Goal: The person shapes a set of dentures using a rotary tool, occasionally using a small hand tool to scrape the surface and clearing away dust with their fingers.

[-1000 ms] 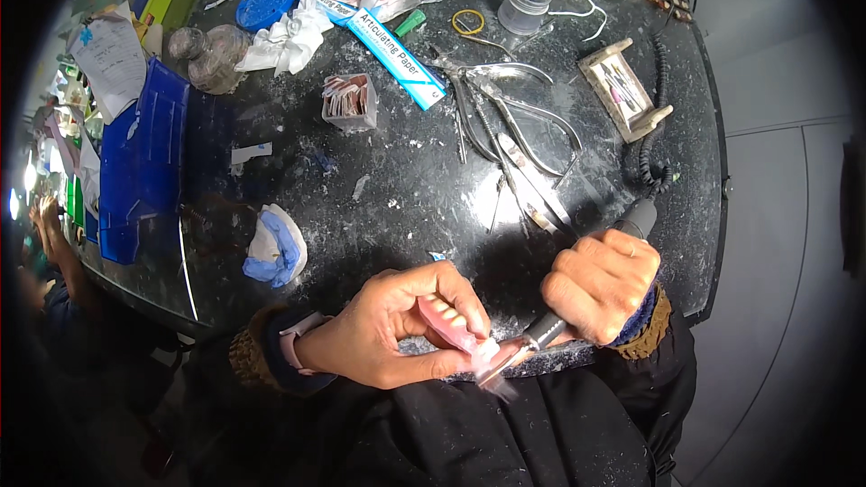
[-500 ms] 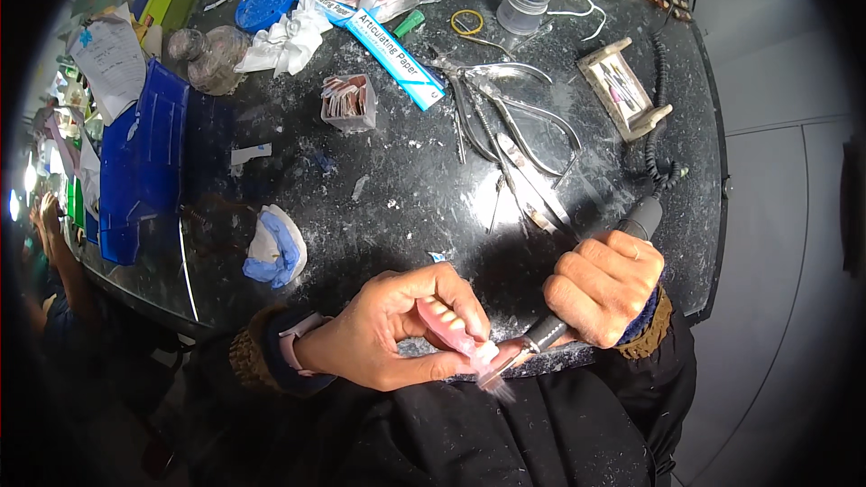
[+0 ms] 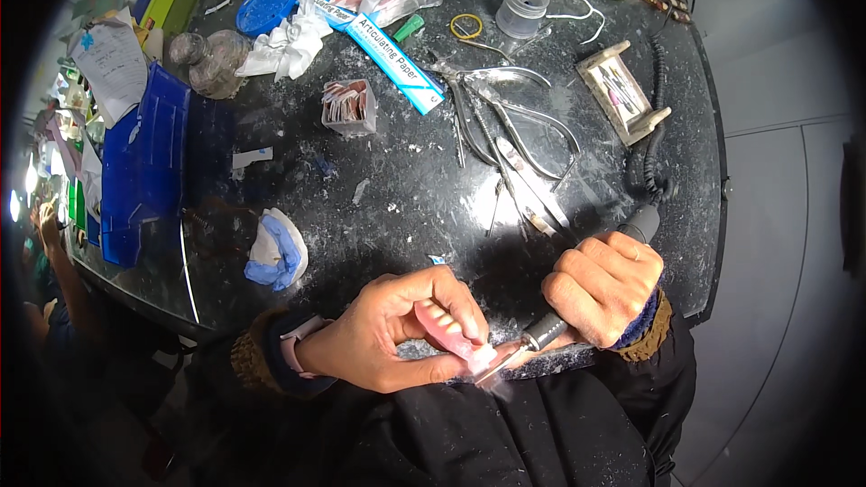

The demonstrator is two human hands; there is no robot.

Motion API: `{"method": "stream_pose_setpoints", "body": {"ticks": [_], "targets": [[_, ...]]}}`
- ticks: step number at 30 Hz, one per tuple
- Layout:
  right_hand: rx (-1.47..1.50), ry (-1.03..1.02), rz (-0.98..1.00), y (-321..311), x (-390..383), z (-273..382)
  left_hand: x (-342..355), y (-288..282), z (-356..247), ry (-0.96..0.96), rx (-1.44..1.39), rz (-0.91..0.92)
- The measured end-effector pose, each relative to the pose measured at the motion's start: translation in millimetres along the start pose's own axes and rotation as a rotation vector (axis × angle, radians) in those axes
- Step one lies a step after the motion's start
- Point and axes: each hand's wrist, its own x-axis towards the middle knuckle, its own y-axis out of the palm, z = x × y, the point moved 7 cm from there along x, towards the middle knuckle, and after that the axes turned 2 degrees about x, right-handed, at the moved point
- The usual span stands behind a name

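The left hand [image 3: 406, 329] is pinching a pink denture [image 3: 440, 326] with pale teeth between its thumb and curled fingers, just above the front edge of the bench [image 3: 379, 225]. The right hand [image 3: 603, 289] is closing in a fist around a dark handpiece [image 3: 545, 330], whose thin metal bit [image 3: 507, 362] is pointing to the denture's lower end; a pale blur is hanging there, so I cannot tell whether the two are touching. Left of the hands, a white dental model [image 3: 263, 246] with a blue layer is lying on the bench. Beyond, metal pliers [image 3: 464, 75] are lying near other slim tools, and a small clear box [image 3: 350, 108] is holding reddish slips. A long blue-and-white packet [image 3: 397, 61] is resting beyond that box, with crumpled tissue [image 3: 287, 47] to its left. At the right, a pale stand [image 3: 631, 113] is holding small tools, and a coiled cord [image 3: 658, 81] is running beside it. A blue bin [image 3: 149, 171] is standing at the left, and a co-worker's hand [image 3: 46, 221] is showing at the far left.
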Motion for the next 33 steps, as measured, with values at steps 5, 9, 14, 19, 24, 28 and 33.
{"method": "stream_pose_setpoints", "body": {"ticks": [5,9,14,19,24,28,33], "targets": [[0.039,0.011,0.019,-6,1,-1,7,-9,-10,0.174,0.055,-0.060],[0.105,0.052,-0.095,-9,3,9,6,-11,-18,0.236,0.072,-0.142],[0.108,-0.050,-0.187,-3,-4,19,5,-14,-19,0.299,0.252,-0.151],[0.119,-0.029,-0.281,-4,-6,18,5,-14,-20,0.312,0.250,-0.177],[0.110,-0.009,-0.127,-9,-4,17,5,-10,-29,0.330,0.369,-0.171],[0.098,0.000,-0.139,-11,-5,16,5,-8,-34,0.352,0.487,-0.153],[0.121,0.006,-0.108,-11,-3,16,5,-6,-37,0.360,0.525,-0.141]]}}
